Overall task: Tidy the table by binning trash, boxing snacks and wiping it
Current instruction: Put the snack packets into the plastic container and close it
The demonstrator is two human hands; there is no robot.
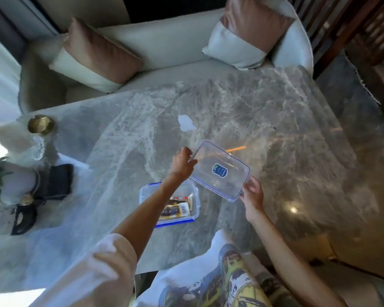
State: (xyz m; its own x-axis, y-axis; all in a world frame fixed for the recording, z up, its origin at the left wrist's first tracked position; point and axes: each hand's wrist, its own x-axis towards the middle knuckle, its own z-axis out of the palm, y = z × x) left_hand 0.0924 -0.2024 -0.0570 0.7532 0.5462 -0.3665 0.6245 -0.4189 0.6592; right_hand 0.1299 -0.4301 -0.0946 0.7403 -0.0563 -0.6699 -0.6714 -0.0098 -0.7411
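Above table [231, 103] | lid [221, 170] gripped by left hand [182, 162], right hand [253, 193] | box [195, 209] below

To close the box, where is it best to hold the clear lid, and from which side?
Grip the clear lid by its two short, blue-clipped edges, one hand from each end, as the left hand and right hand do now. It is flat, wide and tilted, so end grips likely keep it level over the snack box.
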